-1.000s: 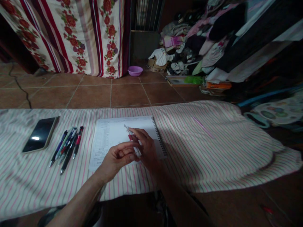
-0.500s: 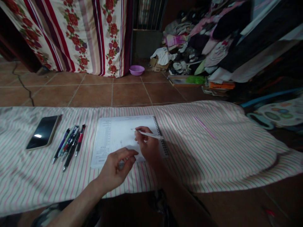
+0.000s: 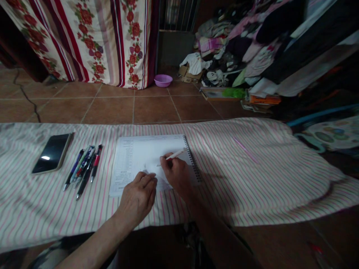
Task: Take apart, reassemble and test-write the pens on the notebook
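A spiral notebook lies on the striped cloth, its coil along the right side and printed text down the left of the page. My right hand grips a slim white pen, whose tip points down-left at the middle of the page. Some faint marks show near the page's centre. Palm down, my left hand rests at the notebook's lower edge with its fingers laid on the paper; it holds nothing.
Left of the notebook lie several pens in a bunch, then a dark phone. A pink pen is on the cloth to the right. Beyond, on the tiled floor, are a purple basin and piled clothes.
My left hand has turned from a raised, half-pinched pose to lying palm down on the page. The pen in my right hand has tilted, its tip now lower on the paper.
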Demonstrator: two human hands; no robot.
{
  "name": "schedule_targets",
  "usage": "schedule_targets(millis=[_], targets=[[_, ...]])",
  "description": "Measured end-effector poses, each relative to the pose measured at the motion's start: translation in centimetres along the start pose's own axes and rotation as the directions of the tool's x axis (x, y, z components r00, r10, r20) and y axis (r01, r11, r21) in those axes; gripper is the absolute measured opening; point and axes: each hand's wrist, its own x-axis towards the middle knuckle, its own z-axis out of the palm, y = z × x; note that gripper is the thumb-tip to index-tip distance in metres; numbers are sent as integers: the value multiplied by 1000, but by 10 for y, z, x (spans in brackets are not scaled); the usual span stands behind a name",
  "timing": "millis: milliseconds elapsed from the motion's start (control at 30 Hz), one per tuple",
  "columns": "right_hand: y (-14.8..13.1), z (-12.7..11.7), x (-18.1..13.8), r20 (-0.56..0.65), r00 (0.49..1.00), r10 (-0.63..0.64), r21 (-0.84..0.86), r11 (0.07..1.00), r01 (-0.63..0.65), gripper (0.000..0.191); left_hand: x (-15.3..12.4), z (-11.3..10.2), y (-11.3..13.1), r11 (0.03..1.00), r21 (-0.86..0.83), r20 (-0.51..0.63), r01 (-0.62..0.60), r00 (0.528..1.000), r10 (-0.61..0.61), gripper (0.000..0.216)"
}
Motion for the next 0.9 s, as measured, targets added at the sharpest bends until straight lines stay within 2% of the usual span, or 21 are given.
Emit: schedule_targets(millis=[200,333,500,733,900], targets=[[0,1,-4,-10,1000,-8,62,998,8,31,-2,-2,7,980,195,10,-45,999,44,22],[-3,0,-12,110,994,4,193,981,-26,30,-11,-2,16,957,277,69,-89,995,72,24],[-3,-5,-22,250,965,72,325,933,-154,31,-20,-2,24,943,314,139,-112,988,71,25],[0,-4,-26,215,970,110,141,980,-142,28,-19,-4,27,944,311,176,-112,983,59,22],[2,0,-27,200,978,64,128,988,-91,26,-19,-6,27,948,302,187,-97,981,41,24]])
